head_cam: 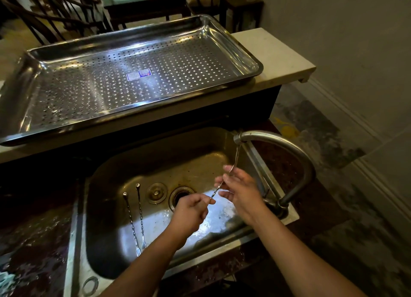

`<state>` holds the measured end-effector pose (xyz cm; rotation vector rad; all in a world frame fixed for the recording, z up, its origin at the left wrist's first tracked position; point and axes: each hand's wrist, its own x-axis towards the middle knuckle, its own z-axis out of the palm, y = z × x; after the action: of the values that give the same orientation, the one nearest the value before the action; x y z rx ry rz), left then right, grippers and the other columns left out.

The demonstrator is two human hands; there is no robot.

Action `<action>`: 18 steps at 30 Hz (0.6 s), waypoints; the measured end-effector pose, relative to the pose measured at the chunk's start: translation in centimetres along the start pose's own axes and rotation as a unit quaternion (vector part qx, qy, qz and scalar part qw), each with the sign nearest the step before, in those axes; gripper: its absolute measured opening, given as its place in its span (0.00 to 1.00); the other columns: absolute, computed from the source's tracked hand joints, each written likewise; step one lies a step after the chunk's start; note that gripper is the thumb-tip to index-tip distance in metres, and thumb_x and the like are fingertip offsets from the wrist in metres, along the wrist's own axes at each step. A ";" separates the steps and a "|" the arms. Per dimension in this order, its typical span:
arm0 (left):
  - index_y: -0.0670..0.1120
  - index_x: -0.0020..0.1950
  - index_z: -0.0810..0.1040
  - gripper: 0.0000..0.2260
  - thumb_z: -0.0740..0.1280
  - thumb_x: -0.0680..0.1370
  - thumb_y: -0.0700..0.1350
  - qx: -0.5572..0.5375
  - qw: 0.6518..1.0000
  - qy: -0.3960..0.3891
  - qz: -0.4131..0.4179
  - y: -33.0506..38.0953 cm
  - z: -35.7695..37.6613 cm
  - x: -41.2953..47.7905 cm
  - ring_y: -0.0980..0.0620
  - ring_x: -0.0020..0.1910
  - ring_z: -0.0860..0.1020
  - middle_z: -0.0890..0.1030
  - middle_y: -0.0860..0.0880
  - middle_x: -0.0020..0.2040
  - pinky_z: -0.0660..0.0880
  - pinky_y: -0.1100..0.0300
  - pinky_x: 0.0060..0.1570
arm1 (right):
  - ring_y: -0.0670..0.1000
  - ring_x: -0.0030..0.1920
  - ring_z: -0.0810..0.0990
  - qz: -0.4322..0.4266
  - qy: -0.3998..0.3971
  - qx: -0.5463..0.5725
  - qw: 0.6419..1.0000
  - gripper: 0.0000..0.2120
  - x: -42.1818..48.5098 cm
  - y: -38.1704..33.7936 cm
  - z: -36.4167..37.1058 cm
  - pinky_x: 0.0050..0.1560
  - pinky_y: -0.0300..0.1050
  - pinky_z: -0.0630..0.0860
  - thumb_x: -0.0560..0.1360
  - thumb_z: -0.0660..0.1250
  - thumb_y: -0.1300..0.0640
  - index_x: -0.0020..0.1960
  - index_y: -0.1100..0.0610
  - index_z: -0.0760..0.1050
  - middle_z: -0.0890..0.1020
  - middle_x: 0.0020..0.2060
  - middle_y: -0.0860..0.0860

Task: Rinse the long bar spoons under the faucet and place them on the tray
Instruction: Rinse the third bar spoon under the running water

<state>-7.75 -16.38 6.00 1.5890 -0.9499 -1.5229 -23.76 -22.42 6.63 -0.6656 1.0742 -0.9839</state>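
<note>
I hold one long twisted bar spoon (pixel 219 186) slanted over the steel sink (pixel 124 174). My left hand (pixel 192 210) pinches its lower end. My right hand (pixel 241 189) has its fingers around the upper part, right under the faucet (pixel 278 141) spout, where a thin stream of water runs onto it. Two more bar spoons (pixel 135 216) lie side by side on the sink floor at the left, fork ends toward me. The perforated steel tray (pixel 22 74) sits on the raised counter behind the sink, with nothing in it but a small sticker.
A drain hole (pixel 181 195) and a loose round stopper (pixel 156 193) lie mid-sink. The dark wet countertop (pixel 33 241) surrounds the basin. A pale counter ledge (pixel 278 59) carries the tray. Dark wooden chairs (pixel 55 12) and a table stand behind. A wall rises at the right.
</note>
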 end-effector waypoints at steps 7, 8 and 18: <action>0.49 0.40 0.82 0.07 0.68 0.77 0.44 0.036 0.997 0.045 0.045 0.1 0.7 0.7 0.56 0.22 0.67 0.77 0.51 0.27 0.63 0.65 0.21 | 0.49 0.35 0.84 -0.014 0.073 -0.022 0.997 0.09 0.8 -0.6 0.7 0.35 0.42 0.81 0.83 0.62 0.55 0.55 0.59 0.79 0.88 0.41 0.54; 0.50 0.40 0.82 0.06 0.69 0.77 0.44 0.044 0.996 0.053 0.048 0.2 0.8 0.8 0.57 0.22 0.69 0.79 0.51 0.28 0.64 0.67 0.22 | 0.49 0.35 0.84 -0.017 0.081 -0.019 0.996 0.07 0.8 -0.4 0.8 0.34 0.41 0.81 0.82 0.63 0.58 0.55 0.58 0.79 0.88 0.41 0.54; 0.48 0.42 0.80 0.06 0.67 0.78 0.43 0.062 0.996 0.048 0.051 -0.6 0.8 0.7 0.56 0.24 0.69 0.79 0.51 0.29 0.66 0.65 0.24 | 0.48 0.28 0.81 -0.034 0.108 -0.051 0.992 0.13 1.4 -1.6 0.2 0.25 0.37 0.75 0.83 0.62 0.52 0.48 0.59 0.78 0.87 0.35 0.56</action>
<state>-8.51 -16.79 5.11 1.6574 -1.0721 -1.3282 -23.94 -24.37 7.48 -0.6944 1.3053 -1.0840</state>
